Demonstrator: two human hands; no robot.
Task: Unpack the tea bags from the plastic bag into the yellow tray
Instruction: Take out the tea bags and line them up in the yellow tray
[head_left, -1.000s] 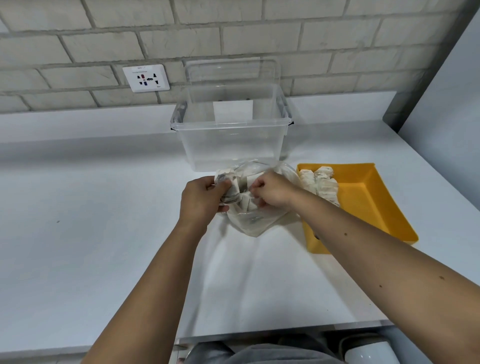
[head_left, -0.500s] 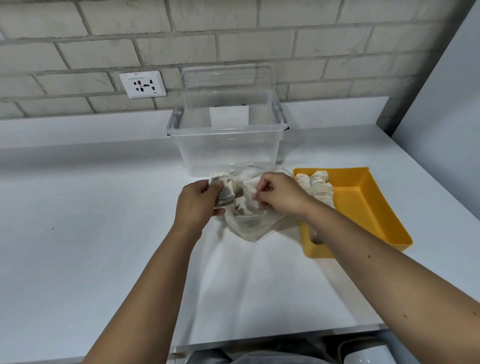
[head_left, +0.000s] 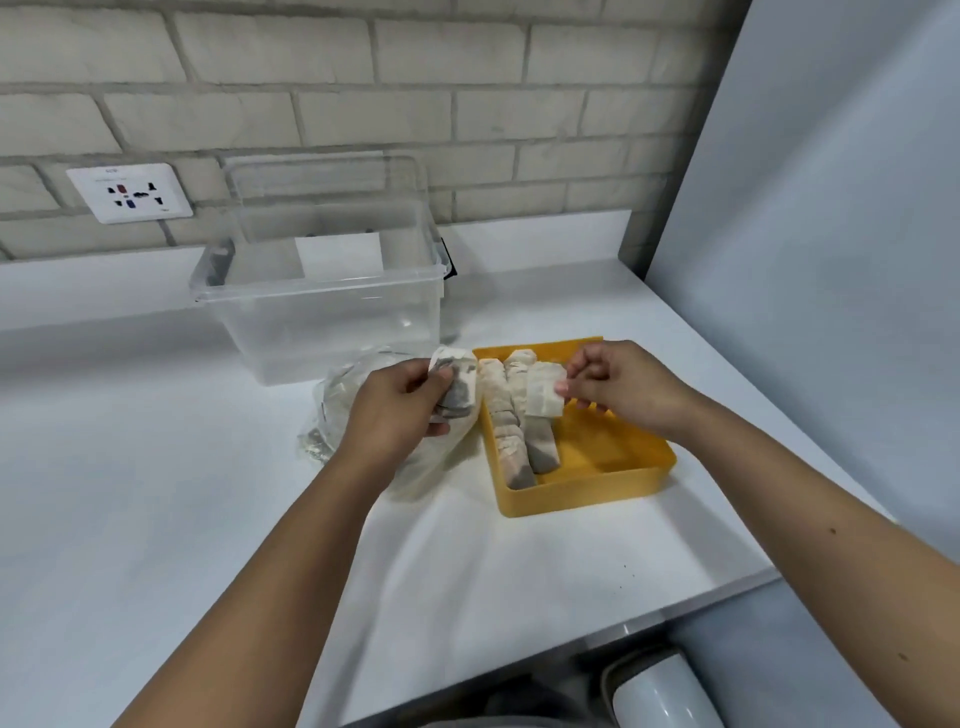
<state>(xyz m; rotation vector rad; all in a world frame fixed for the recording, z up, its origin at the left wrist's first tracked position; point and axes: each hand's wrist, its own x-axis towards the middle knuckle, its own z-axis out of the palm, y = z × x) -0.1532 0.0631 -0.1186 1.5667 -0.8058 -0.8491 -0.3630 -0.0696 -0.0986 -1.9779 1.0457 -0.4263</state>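
Over the yellow tray (head_left: 613, 475), at about three o'clock on the white counter (head_left: 156, 493), the right hand (head_left: 618, 387) pinches one tea bag (head_left: 544, 389) by its edge, dangling it above two rows of tea bags (head_left: 511, 415) already lined along the tray's left side. Just beside, at nine o'clock of the tray, the left hand (head_left: 395, 410) grips the crumpled plastic bag (head_left: 332, 410), bags showing at its mouth. At twelve o'clock sits a clear storage bin (head_left: 322, 312)
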